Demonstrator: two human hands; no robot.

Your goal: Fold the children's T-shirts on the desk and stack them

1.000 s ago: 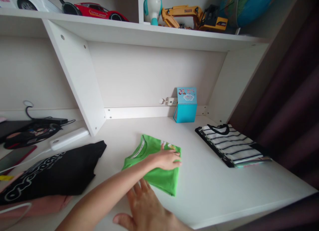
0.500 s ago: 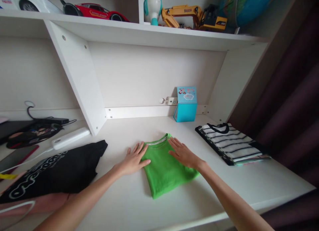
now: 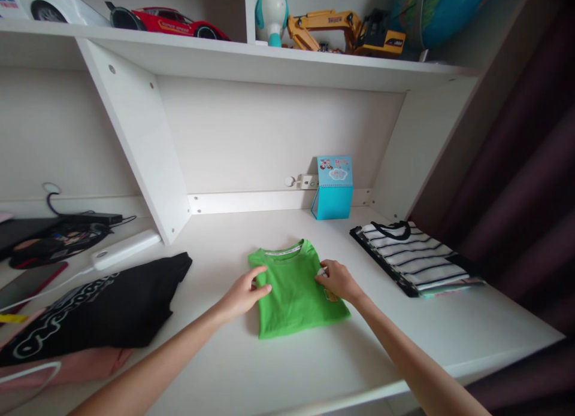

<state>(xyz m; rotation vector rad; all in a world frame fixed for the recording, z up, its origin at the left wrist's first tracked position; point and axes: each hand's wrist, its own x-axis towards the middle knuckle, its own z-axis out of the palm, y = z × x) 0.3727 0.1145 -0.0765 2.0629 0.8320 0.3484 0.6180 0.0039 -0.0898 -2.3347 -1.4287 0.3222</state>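
A green T-shirt, folded into a compact shape, lies on the white desk in the head view, its neckline pointing away from me. My left hand is at the shirt's left edge, thumb on top and the other fingertips partly hidden at the side. At the right edge, my right hand pinches the cloth between thumb and fingers. A small white patch shows beside those fingers, and a yellowish print sits just below them.
Folded clothes topped by a striped shirt lie at the right. A black garment rests on pink cloth at the left, near a white power strip. Behind stands a blue desk calendar. Toys line the shelf above.
Both hands have gone from lying flat on the shirt's upper part to gripping its side edges. The shirt has turned straighter, and its lower edge has shifted up and left.
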